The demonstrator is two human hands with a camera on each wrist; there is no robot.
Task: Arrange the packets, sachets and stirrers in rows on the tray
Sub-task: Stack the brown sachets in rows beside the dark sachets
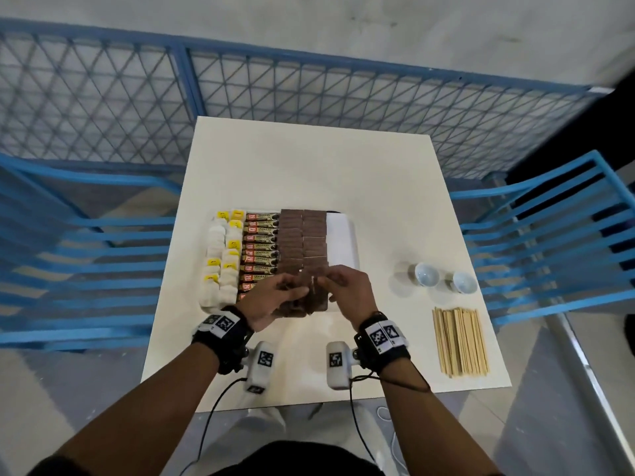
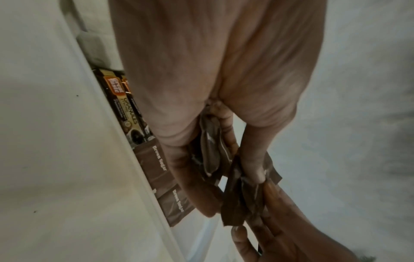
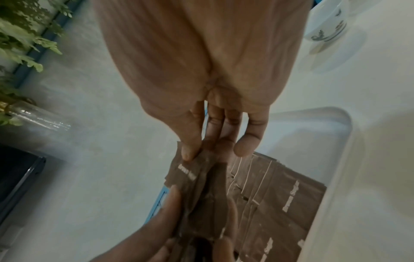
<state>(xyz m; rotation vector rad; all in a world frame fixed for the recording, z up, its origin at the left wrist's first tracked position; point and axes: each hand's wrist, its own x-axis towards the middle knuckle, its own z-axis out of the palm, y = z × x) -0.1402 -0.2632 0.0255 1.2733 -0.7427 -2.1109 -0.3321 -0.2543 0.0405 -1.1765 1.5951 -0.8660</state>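
A white tray (image 1: 343, 235) holds rows of white tea bags (image 1: 220, 255), coffee granule sticks (image 1: 259, 249) and two columns of brown sugar sachets (image 1: 302, 238); its right strip is bare. Over the tray's near end my left hand (image 1: 295, 292) grips a small bundle of brown sugar sachets (image 1: 311, 293). My right hand (image 1: 324, 280) pinches one sachet at the bundle's top. In the left wrist view my left hand (image 2: 230, 187) curls round the bundle (image 2: 210, 156). The right wrist view shows my right hand (image 3: 212, 150) pinching a sachet (image 3: 186, 170). Wooden stirrers (image 1: 460, 341) lie to the right.
Two small white cups (image 1: 426, 273) (image 1: 464, 282) stand on the table to the right of the tray, behind the stirrers. Blue slatted chairs (image 1: 549, 235) flank the table and a blue mesh fence (image 1: 275, 84) runs behind it.
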